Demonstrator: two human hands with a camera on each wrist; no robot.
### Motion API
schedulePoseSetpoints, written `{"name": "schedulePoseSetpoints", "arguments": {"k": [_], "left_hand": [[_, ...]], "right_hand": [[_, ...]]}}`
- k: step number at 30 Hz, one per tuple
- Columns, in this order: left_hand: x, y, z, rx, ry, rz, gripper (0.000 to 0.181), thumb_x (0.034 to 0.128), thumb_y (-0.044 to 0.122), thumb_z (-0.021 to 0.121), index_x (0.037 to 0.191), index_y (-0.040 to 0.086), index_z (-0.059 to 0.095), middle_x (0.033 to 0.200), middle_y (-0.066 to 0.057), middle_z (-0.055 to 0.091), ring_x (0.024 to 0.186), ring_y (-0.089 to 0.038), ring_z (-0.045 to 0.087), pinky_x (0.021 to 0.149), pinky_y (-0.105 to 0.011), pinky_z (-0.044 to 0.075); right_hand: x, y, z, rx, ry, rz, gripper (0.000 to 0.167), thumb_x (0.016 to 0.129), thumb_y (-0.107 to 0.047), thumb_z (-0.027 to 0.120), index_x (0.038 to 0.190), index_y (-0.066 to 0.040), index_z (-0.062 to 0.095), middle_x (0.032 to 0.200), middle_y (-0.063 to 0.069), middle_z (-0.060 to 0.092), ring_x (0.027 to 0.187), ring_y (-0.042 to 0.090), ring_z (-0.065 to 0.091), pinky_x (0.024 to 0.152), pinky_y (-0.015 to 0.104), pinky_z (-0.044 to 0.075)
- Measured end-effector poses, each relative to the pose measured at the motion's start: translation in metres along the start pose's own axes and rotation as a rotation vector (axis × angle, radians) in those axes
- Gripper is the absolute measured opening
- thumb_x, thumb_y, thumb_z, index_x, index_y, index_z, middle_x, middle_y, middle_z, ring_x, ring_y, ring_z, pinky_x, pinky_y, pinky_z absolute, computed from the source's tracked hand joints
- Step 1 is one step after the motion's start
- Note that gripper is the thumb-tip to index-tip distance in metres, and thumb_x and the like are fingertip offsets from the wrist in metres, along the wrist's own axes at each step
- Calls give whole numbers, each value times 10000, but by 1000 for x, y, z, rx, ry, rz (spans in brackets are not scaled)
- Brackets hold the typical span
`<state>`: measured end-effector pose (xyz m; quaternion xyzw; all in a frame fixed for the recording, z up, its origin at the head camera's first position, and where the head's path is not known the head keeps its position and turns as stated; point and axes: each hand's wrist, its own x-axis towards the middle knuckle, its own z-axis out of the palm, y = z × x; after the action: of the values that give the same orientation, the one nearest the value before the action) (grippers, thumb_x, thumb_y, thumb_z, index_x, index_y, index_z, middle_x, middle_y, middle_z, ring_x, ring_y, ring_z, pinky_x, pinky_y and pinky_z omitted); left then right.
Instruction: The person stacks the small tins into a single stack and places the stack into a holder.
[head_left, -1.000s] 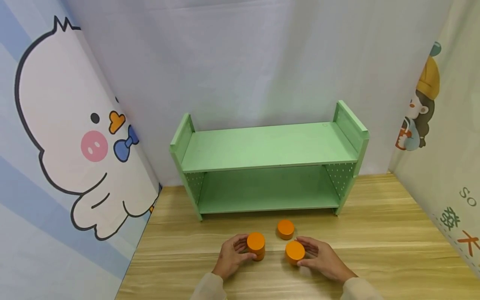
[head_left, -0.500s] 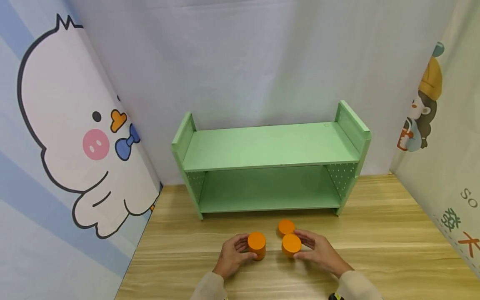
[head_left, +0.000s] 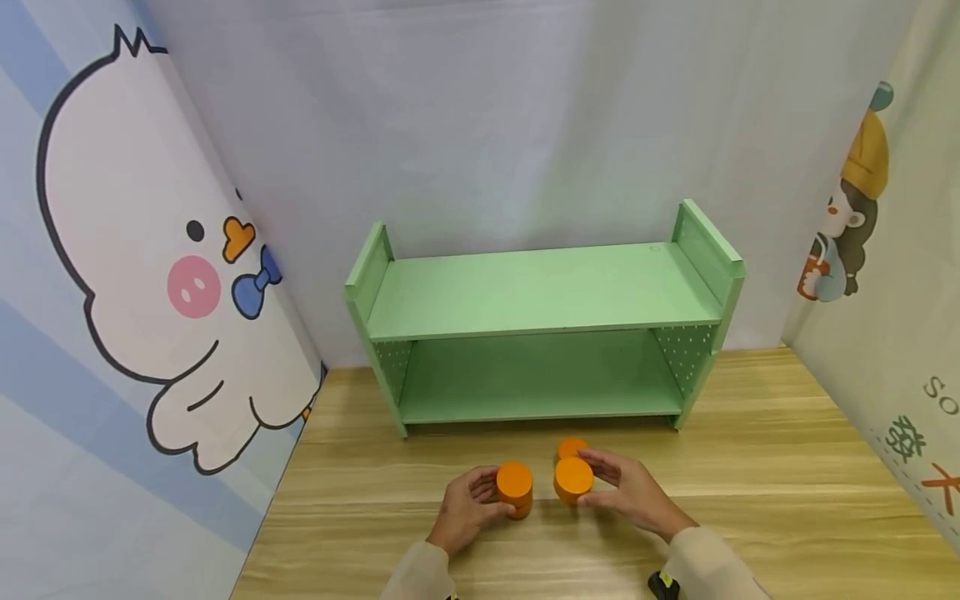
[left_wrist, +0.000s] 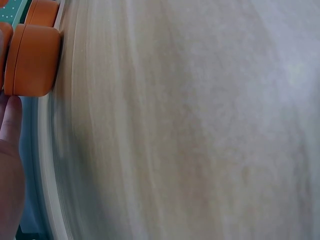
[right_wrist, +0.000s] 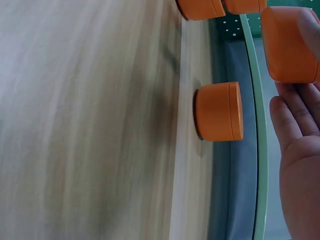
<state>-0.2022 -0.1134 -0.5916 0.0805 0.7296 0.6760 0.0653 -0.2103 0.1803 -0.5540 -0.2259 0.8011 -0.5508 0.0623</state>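
Observation:
Two orange round containers stand stacked in the head view, the upper one (head_left: 515, 481) over the lower (head_left: 519, 510). My left hand (head_left: 467, 509) curls its fingers and thumb round this stack from the left. My right hand (head_left: 632, 495) pinches another orange container (head_left: 573, 477) between thumb and fingers, to the right of the stack. The right wrist view shows that held container (right_wrist: 289, 46) raised off the table, apart from a fourth one (right_wrist: 218, 111) that stands on the wood. In the head view this fourth container (head_left: 572, 447) is partly hidden behind the held one.
Behind the containers stands a green two-level shelf (head_left: 543, 293) on the wooden table (head_left: 360, 508). A pale cloth hangs behind it, with printed cloths at both sides. A small black object (head_left: 663, 585) lies by the right sleeve.
My right hand has moved left and away from me with its container, lifting it and closing the distance to the stack. The left hand keeps its hold on the stack.

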Motion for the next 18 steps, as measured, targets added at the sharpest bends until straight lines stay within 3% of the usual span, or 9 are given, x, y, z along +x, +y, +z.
{"name": "schedulePoseSetpoints", "arguments": {"k": [11,18], "left_hand": [[0,3,0,7,2,11,579,744,-21,847,1269,-76,608,1280,-230,624,1196,-366,603,974,-322,543],[0,2,0,7,4,11,577,737,-33,848,1260,-86,609,1275,-238,625,1198,-374,600,974,-307,541]], "right_hand": [[9,-7,7,12,-23,-25,673,842,-134,813,1375,134,501,1359,271,563,1193,418,582,1031,459,480],[14,-7,13,13,-27,-38,658,845,-132,814,1373,118,512,1353,262,572,1157,285,626,1030,459,484]]}}
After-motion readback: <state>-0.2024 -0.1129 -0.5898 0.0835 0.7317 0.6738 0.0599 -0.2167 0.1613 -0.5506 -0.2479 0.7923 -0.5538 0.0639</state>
